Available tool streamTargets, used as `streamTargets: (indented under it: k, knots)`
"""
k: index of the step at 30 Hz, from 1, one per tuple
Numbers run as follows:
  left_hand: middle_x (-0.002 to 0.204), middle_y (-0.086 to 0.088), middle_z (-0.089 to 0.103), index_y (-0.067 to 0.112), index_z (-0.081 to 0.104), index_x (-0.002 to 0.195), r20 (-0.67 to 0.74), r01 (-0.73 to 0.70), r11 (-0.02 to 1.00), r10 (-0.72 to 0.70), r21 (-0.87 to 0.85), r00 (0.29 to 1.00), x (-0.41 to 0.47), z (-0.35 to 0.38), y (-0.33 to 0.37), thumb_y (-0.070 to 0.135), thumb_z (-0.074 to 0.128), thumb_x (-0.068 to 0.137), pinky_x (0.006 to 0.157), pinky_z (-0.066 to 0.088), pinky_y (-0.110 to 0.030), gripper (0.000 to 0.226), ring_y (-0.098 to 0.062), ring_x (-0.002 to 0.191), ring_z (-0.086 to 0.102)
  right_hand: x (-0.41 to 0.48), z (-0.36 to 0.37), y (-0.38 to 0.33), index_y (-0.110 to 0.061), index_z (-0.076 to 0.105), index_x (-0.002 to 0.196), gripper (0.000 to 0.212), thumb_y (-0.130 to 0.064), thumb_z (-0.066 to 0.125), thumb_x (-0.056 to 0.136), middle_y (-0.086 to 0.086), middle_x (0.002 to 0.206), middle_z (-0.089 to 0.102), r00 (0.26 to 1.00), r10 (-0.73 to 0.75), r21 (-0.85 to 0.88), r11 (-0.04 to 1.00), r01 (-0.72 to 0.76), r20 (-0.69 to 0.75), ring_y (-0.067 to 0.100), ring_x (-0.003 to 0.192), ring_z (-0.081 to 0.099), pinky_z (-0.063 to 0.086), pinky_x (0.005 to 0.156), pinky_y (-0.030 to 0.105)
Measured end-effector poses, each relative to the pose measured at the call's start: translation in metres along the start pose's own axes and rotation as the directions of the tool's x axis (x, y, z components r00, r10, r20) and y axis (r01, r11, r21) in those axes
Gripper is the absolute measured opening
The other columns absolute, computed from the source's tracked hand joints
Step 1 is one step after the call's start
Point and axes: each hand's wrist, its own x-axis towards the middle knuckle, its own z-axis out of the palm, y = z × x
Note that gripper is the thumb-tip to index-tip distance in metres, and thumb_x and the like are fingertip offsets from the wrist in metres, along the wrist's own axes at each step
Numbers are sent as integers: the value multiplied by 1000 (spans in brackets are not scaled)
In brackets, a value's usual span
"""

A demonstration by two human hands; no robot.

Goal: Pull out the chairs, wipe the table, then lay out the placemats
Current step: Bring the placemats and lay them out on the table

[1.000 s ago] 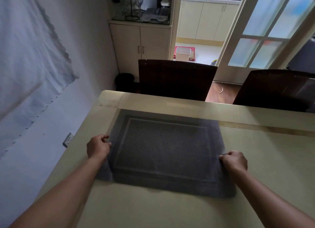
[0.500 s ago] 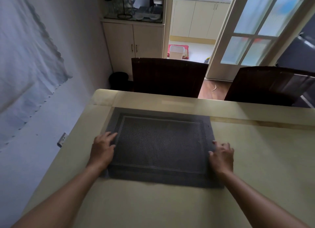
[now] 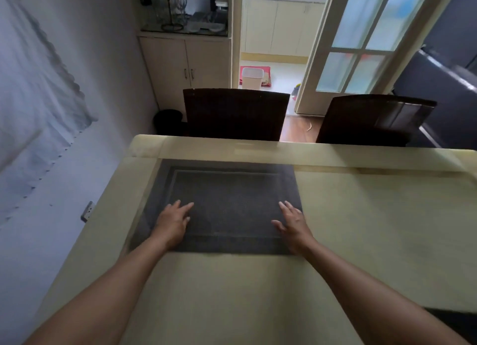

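Note:
A dark grey woven placemat lies flat on the far left part of the cream table. My left hand rests palm down on its near left area, fingers spread. On its near right area my right hand lies flat, fingers apart. Neither hand grips anything. Two dark wooden chairs stand behind the table's far edge: one facing the placemat, another to the right.
A wall with a pale hanging cloth runs close along the table's left side. A small black bin stands by a cream cabinet. A glazed door stands open to a kitchen. A dark sofa sits at the right.
My hands let go of the placemat's side edges, opened, and slid inward onto its surface. The placemat moved further away and now lies flat.

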Motion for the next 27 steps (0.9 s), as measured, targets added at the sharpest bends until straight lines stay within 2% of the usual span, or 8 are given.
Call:
streamTargets:
  k: [2,5,8,10,13,18,23,27]
  knots:
    - [147,-11,41,17,48,137,-70,-46,981,34,-186,997,-28,7,37,14,50,95,111,26,-28,43,-24,137,37,-31,-12,3,-10,25,149,60,-27,49,97,8,157,22,999,-7,86,996,12,-50,23,144,22,14,114,25]
    - [132,-7,59,14,59,127,-21,-102,937,100,-335,995,-90,24,102,10,56,91,102,37,-25,36,-20,123,54,-92,-37,28,-9,37,144,52,-22,53,96,8,149,39,996,30,191,981,-12,-90,24,135,37,26,109,26]
    - [123,-9,64,17,63,122,128,-59,874,137,-482,982,-153,45,164,10,56,91,92,44,-25,32,-20,113,60,-152,-65,76,-7,51,133,38,-15,52,96,10,135,55,977,157,384,919,-92,-142,25,120,54,39,97,27]
    - [123,-11,63,17,64,120,252,-27,849,187,-527,950,-186,64,202,12,57,92,90,43,-22,30,-20,110,61,-190,-84,116,-6,55,129,33,-13,50,97,12,128,60,953,254,477,866,-149,-164,24,115,58,43,96,29]
    - [118,-12,66,17,66,117,303,5,823,204,-568,931,-227,93,257,12,59,91,83,43,-20,28,-18,103,62,-241,-112,182,-4,56,126,31,-12,48,98,13,126,60,922,343,532,822,-202,-179,24,115,57,44,96,29]
    - [116,-12,65,11,63,120,299,74,808,130,-584,945,-284,143,337,12,57,92,80,44,-22,29,-17,97,59,-307,-146,294,-3,59,121,28,-14,48,97,10,108,64,868,426,539,808,-238,-255,19,98,59,46,86,31]
    - [114,-11,67,8,63,120,299,215,790,-43,-573,953,-332,194,392,15,60,90,93,51,-33,31,-22,101,63,-360,-161,391,-6,61,116,24,-16,53,95,7,102,63,873,448,500,810,-307,-190,19,89,58,46,73,30]
    - [119,-12,64,7,59,123,318,325,750,-161,-575,934,-358,225,420,14,60,90,89,49,-32,34,-25,106,61,-387,-165,443,-6,62,113,23,-16,58,93,10,102,64,874,467,483,801,-353,-136,23,94,61,45,73,29]
